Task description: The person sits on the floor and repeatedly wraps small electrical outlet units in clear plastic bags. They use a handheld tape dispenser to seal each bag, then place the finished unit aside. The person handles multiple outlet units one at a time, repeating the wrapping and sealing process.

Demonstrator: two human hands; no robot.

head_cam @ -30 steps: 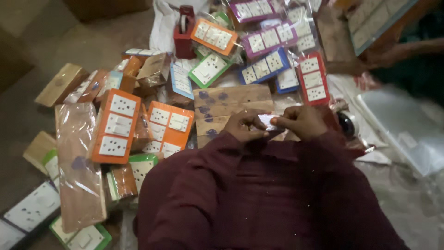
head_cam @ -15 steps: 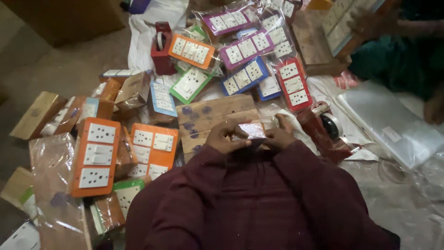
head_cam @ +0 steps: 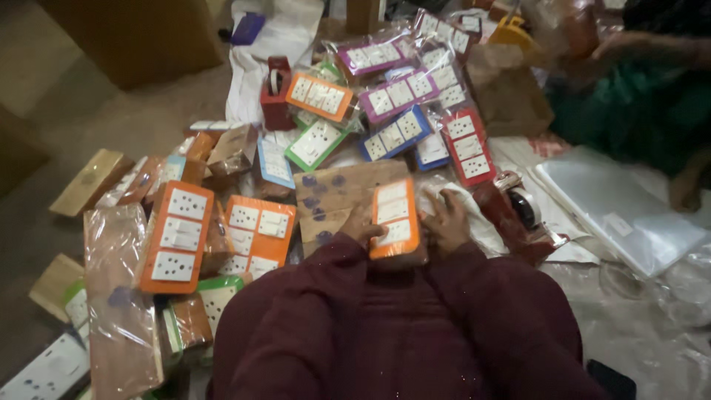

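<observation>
An orange switch board panel (head_cam: pixel 394 217) with white switches stands upright between my two hands, just above my maroon sleeves (head_cam: pixel 392 333). My left hand (head_cam: pixel 361 224) grips its left edge. My right hand (head_cam: pixel 447 220) holds its right edge, fingers spread over a white cloth or wrapper. Behind the panel lies a flat brown cardboard piece (head_cam: pixel 333 194) with blue marks.
Many wrapped switch panels lie on the floor: orange ones (head_cam: pixel 176 235) at left, purple (head_cam: pixel 404 90), blue (head_cam: pixel 396 133), red (head_cam: pixel 466 147) and green (head_cam: pixel 315 144) ahead. A red tape dispenser (head_cam: pixel 278 92) stands behind, another (head_cam: pixel 522 211) at right. Clear plastic sheets (head_cam: pixel 618 215) lie right; another person in green (head_cam: pixel 637 96) sits far right.
A small white item was between my hands before; now an orange panel is held upright in them. The camera view has shifted, so the pile sits lower and nearer.
</observation>
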